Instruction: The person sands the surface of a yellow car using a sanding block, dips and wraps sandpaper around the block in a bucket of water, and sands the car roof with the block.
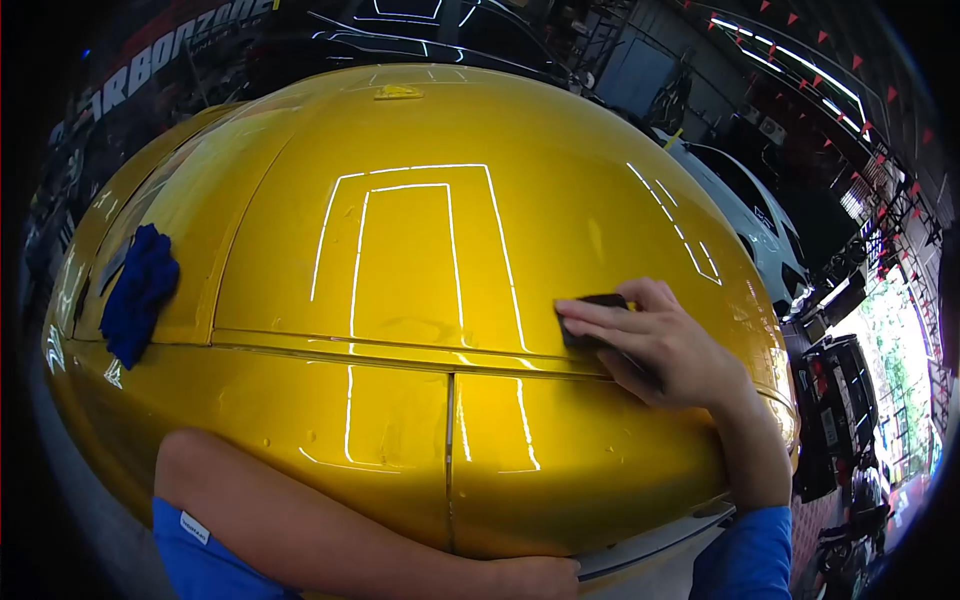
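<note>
A glossy yellow car with a broad hood (420,250) fills most of the view. My right hand (660,340) is closed around a small black squeegee (590,318), pressed to the hood just above the seam with the fender (370,410). Small bumps and wrinkles show on the yellow surface near this seam. At the bottom edge, my left hand (540,577) lies low by the fender's lower edge, its forearm reaching across from the left. The fingers of that hand are cut off and hidden, so its grip does not show.
A crumpled dark blue cloth (142,292) lies on the car at the left. On the hood's far side rests a small yellow piece (398,92). A white car (745,205) and a dark vehicle (840,410) stand to the right; another dark car (430,35) is behind.
</note>
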Motion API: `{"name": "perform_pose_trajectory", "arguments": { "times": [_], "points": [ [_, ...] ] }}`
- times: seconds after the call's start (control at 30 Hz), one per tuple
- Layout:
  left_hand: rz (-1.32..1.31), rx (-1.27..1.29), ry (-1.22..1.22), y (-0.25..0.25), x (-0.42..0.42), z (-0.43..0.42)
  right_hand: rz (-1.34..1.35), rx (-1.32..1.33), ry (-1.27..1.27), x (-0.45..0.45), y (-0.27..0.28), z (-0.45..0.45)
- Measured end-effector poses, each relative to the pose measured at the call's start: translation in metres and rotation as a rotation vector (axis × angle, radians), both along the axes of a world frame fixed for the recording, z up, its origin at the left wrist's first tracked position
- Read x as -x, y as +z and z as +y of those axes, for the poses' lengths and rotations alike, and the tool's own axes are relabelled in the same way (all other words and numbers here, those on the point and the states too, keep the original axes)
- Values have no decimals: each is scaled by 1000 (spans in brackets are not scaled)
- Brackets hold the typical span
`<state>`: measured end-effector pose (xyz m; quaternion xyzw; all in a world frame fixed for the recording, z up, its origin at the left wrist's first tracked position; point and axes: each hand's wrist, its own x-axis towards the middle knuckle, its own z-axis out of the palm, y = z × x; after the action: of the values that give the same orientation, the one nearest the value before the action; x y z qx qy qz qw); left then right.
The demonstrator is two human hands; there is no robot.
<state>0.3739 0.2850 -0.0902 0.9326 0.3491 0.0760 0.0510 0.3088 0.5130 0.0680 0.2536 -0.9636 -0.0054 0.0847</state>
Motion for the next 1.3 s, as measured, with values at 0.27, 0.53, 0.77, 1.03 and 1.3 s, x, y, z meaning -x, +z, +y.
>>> {"name": "perform_pose_trajectory", "arguments": {
  "times": [0.27,0.53,0.77,1.03,1.3],
  "points": [
    [-69,-10,24,-13,-7,4,-24,6,23,-3,0,3],
    [-8,53,8,-3,-6,6,-59,6,-6,-10,3,3],
    [37,28,-13,1,-4,4,-51,9,27,-3,2,2],
    [-29,9,-7,-3,-4,4,-91,139,-41,4,1,2],
    [-3,32,-8,-2,-5,4,-81,134,-29,16,3,-3]
  ]
}}
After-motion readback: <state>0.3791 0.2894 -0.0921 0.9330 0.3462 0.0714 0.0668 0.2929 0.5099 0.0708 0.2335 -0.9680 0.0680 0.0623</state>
